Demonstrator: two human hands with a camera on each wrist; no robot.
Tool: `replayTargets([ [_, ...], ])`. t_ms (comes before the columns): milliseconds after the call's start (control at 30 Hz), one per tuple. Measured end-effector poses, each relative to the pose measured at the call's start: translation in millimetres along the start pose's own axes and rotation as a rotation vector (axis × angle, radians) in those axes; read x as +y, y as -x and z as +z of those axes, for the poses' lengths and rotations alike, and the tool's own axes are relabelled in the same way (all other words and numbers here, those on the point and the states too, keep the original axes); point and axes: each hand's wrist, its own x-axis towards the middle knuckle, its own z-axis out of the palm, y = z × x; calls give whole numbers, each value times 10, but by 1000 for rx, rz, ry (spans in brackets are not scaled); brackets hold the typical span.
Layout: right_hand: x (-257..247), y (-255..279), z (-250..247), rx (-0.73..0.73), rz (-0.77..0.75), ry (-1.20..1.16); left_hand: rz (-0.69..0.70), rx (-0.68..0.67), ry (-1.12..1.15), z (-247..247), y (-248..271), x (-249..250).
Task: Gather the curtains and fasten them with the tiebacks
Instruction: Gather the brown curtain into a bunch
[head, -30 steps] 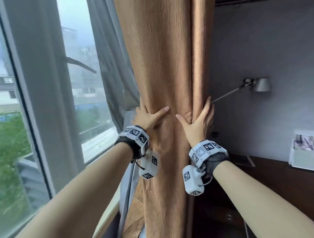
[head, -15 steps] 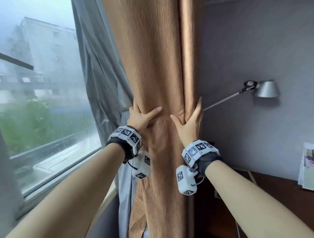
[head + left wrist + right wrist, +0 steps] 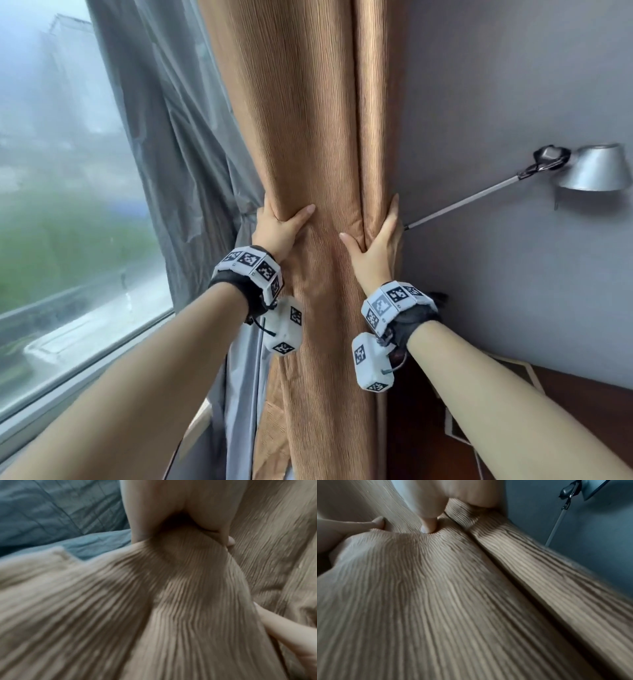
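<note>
Shifted a touch higher on the tan curtain (image 3: 308,144) since a second ago. Left hand (image 3: 275,231) and right hand (image 3: 375,245) both squeezing it, beside the lamp (image 3: 592,168). No tieback seen. Risk: folds springing loose once one hand lets go.

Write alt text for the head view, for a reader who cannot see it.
Two hands squeeze a gathered tan curtain at its middle, the left hand on its left side, the right hand on its right. A grey sheer curtain and a window lie to the left; a wall lamp is on the right.
</note>
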Motion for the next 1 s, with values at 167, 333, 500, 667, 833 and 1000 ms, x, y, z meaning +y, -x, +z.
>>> replayTargets([
  [167,234,-297,405,21,18,27,22,-4,-102,144,-472,-134],
  [333,412,-491,665,62,26,85,40,-11,-138,279,-849,-297],
  [500,551,-650,868,75,62,151,64,-4,-127,364,-1080,-438],
  [667,619,-733,1136,44,76,171,135,59,-184,168,-1075,-516],
  [833,509,-733,1401,-49,51,134,338,388,-578,-254,-927,-437],
  [1000,435,-705,1621,-66,33,128,674,612,-780,-730,-762,-491],
])
